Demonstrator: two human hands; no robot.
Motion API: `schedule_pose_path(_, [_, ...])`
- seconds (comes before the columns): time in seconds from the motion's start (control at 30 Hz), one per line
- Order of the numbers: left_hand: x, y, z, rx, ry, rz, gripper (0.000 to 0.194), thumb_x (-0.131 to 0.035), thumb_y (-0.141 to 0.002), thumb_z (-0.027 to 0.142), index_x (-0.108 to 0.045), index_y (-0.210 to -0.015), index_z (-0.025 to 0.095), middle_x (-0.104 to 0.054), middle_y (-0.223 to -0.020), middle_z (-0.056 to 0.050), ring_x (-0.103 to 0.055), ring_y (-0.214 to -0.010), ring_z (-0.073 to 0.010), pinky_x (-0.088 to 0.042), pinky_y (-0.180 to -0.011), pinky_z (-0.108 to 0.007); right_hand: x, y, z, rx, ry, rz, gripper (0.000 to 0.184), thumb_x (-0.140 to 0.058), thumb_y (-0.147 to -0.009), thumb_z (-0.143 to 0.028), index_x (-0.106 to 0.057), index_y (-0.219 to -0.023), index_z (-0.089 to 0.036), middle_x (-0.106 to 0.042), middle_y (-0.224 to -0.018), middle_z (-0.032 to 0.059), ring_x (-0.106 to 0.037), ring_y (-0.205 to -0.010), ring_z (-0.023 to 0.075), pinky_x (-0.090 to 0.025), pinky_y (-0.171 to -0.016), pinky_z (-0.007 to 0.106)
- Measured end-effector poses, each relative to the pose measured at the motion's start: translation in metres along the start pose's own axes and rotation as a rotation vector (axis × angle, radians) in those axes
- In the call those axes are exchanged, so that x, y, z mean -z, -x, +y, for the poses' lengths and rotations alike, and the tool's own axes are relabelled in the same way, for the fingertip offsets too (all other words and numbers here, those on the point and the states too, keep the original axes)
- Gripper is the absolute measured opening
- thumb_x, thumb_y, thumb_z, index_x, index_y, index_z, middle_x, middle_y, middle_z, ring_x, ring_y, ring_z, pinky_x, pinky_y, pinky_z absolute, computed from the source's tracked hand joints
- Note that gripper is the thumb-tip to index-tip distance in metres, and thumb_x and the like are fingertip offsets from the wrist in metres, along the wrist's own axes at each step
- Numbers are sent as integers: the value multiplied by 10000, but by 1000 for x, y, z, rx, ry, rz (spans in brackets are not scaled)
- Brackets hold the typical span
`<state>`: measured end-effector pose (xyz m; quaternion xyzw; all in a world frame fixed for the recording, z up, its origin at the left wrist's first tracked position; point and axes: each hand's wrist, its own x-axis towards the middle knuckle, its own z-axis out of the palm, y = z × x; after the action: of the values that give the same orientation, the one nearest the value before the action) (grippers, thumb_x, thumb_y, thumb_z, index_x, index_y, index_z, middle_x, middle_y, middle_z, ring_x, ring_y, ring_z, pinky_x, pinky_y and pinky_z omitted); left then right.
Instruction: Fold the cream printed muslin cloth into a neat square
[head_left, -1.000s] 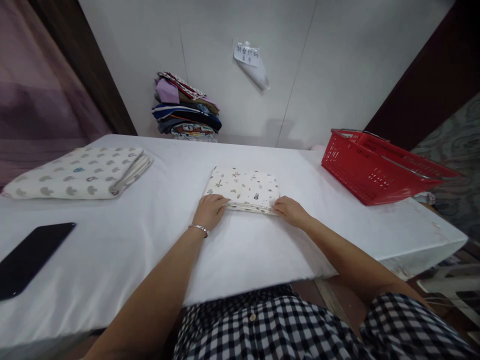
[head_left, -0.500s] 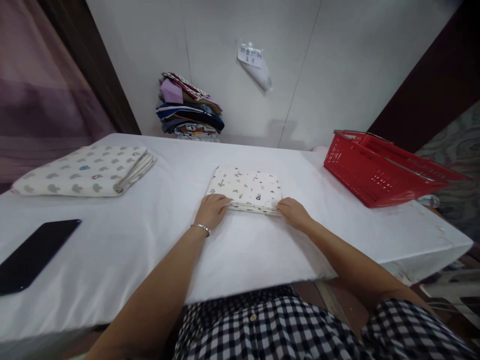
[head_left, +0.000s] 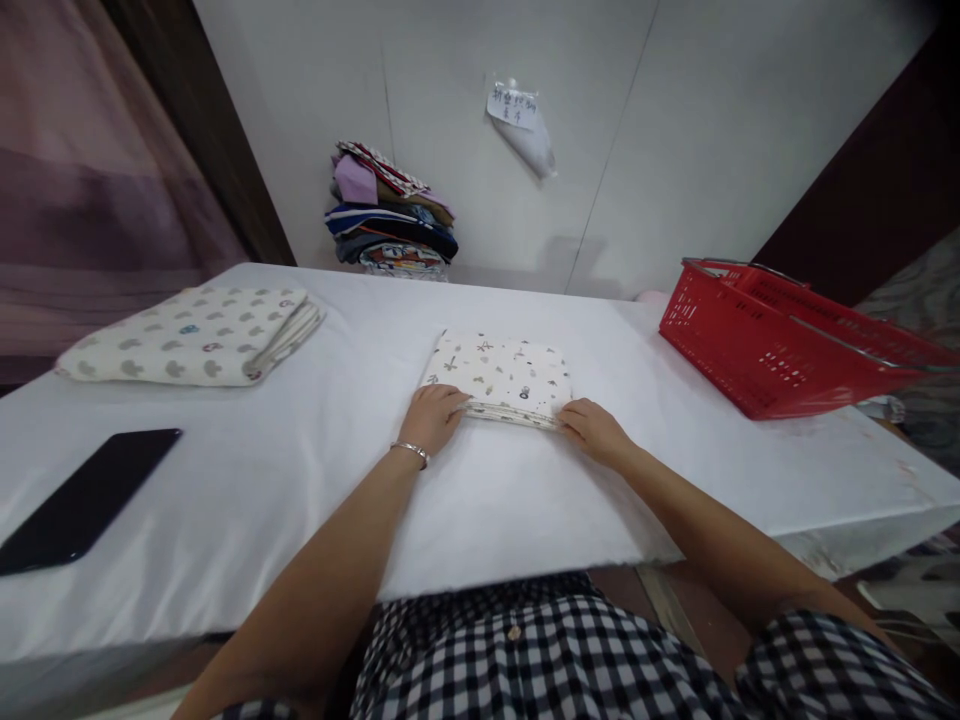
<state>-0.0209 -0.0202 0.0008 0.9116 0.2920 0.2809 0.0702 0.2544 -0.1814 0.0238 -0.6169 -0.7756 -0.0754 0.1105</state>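
Observation:
A small folded cream cloth with little printed figures (head_left: 501,372) lies in the middle of the white table (head_left: 525,490). My left hand (head_left: 433,417), with a silver bracelet on the wrist, grips the cloth's near left corner with curled fingers. At the near right corner my right hand (head_left: 592,430) pinches the folded edge. Both hands rest on the table against the cloth's near edge.
A larger folded patterned cloth (head_left: 191,335) lies at the far left. A black phone (head_left: 82,498) sits near the left front edge. A red plastic basket (head_left: 780,335) stands at the right. A pile of folded clothes (head_left: 390,225) rests against the back wall.
My hands stay on the cloth's near corners. Only the view has shifted a little, so everything sits slightly further right in the picture.

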Motion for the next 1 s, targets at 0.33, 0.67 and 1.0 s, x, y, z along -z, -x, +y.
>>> schedule_pose_path(0.33, [-2,-2,0,17,-58,7,191,-541,-800,282,-654,-944,229,-608,-960,-50,-511,-938,-215,-392,-857,-380,-11,1,3,-37,92,87,297,-380,-909,-234,-665,-974,-184,-646,-959,77,-527,-887,202,-374,-756,314])
schedule_pose_path(0.67, [-1,-1,2,40,-74,6,161,-546,-799,259,-670,-899,237,-612,-941,-36,-505,-935,-208,-379,-880,-389,6,-8,-16,-89,-12,11,280,-410,-878,-243,-679,-925,-181,-633,-994,81,-528,-935,214,-381,-841,353])
schedule_pose_path(1.0, [3,0,1,28,-81,-3,183,-537,-802,276,-674,-919,241,-621,-925,-40,-523,-918,-213,-395,-847,-384,-11,-82,-69,-69,-145,-43,515,-337,-897,-434,-388,-1331,-161,-321,-1424,105,-231,-1320,245,-219,-1042,432])
